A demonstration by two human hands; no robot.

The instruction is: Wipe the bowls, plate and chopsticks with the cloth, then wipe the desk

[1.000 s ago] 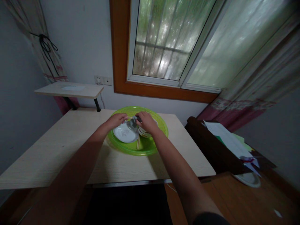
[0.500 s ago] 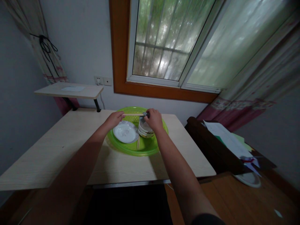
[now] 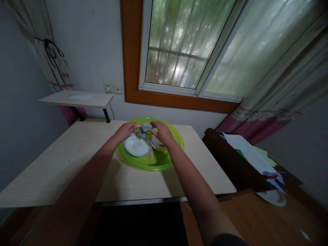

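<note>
My left hand [image 3: 126, 131] pinches the left end of a pair of chopsticks [image 3: 138, 126] above a round green tray [image 3: 164, 165]. My right hand [image 3: 163, 132] is closed on a grey cloth [image 3: 147, 127], which wraps round the chopsticks close to my left fingers. Part of the cloth hangs down over the far edge of a white plate [image 3: 137, 146]. Right of the plate stand stacked white bowls [image 3: 158, 146], partly hidden by my right hand. More chopsticks [image 3: 151, 157] lie on the tray between plate and bowls.
The tray rests on a pale wooden table [image 3: 200, 164]. A small raised shelf [image 3: 77, 99] stands at the table's back left, below wall sockets [image 3: 112, 89]. Behind is a window with a wooden frame [image 3: 179, 106]. A brown piece of furniture with papers [image 3: 246, 153] stands at the right.
My right hand has slid the grey cloth leftward along the chopsticks, toward my left hand. More of the cloth shows now. My left hand has hardly moved.
</note>
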